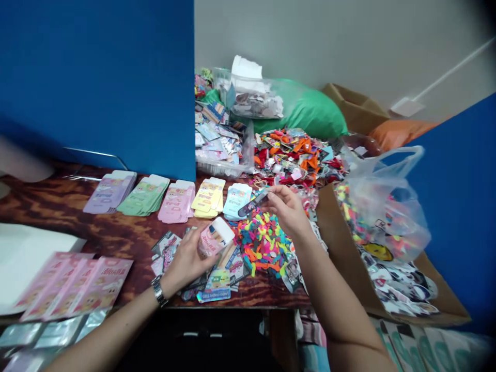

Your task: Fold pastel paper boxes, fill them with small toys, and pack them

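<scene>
Left hand [186,263] curled snugly round a pink paper box [215,237] (light pressure, no crushing), right hand [285,211] pinching a dark printed strip [252,202] between thumb and fingertips

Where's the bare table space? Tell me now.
The wood-grain tabletop shows bare between the white sheet, the pink packets and the pastel stacks. Around the left hand, holding a pink box, and the right hand, pinching a dark strip, neon plastic pieces and cards crowd it.
</scene>
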### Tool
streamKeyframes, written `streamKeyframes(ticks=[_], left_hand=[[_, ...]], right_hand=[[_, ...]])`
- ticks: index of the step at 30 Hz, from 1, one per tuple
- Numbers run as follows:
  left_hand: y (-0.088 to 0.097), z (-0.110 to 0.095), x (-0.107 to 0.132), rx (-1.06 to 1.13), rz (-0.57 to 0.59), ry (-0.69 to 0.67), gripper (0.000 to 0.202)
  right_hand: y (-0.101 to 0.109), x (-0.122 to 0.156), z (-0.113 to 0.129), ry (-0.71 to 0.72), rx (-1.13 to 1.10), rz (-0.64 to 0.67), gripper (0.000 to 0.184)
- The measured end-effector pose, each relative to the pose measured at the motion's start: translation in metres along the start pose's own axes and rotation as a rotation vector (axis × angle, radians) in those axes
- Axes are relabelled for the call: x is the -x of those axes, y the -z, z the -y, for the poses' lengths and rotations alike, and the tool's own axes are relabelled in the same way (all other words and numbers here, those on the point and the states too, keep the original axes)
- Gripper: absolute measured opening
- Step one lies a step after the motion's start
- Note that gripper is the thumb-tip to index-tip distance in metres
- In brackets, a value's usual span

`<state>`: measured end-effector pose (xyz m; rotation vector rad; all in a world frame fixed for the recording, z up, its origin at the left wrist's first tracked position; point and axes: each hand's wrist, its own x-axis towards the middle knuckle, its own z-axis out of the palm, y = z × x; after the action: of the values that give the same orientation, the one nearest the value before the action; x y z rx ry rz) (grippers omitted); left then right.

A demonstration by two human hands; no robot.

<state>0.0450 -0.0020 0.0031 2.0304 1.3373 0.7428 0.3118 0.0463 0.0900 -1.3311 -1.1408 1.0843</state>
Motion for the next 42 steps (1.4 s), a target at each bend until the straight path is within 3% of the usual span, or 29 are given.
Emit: streamKeyframes(ticks=[4,9,14,19,22,29,33,35,39,42], left_hand=[[0.001,0.002,0.005,0.023,-0.020,0.055,0.068],[-0.001,0.006,0.012,0.039,-0.061,0.067,0.069],[-0.006,0.001,0.013,0.131,-0.102,0.145,0.066],[-0.009,0.002,0.013,0.176,-0.091,0.170,0.065],[-0.008,0.005,0.016,0.118,-0.109,0.138,0.066],[-0.003,0.003,0.019,0.083,-0.128,0.068,0.069],[-0.001,0.000,0.018,0.165,-0.115,0.102,0.066],[0.001,0.000,0.018,0.196,-0.063,0.111,0.064],[0.009,-0.002,0.017,0.286,0.128,0.083,0.063],[0.017,-0.003,0.017,0.375,0.259,0.102,0.063]], right_hand=[[-0.041,0.025,-0.005,-0.027,-0.067,0.089,0.027],[-0.074,0.044,-0.020,0.001,-0.052,0.085,0.025],[-0.090,0.060,-0.026,0.147,0.303,0.152,0.014],[-0.089,0.067,-0.021,0.510,0.804,0.271,0.017],[-0.082,0.066,-0.012,0.631,1.075,0.315,0.021],[-0.072,0.069,0.000,0.701,0.981,0.401,0.023],[-0.076,0.076,-0.006,0.798,1.092,0.414,0.034],[-0.076,0.077,-0.007,0.879,1.172,0.482,0.036],[-0.071,0.074,-0.003,0.964,1.307,0.765,0.031],[-0.067,0.073,-0.006,1.019,1.313,0.765,0.026]])
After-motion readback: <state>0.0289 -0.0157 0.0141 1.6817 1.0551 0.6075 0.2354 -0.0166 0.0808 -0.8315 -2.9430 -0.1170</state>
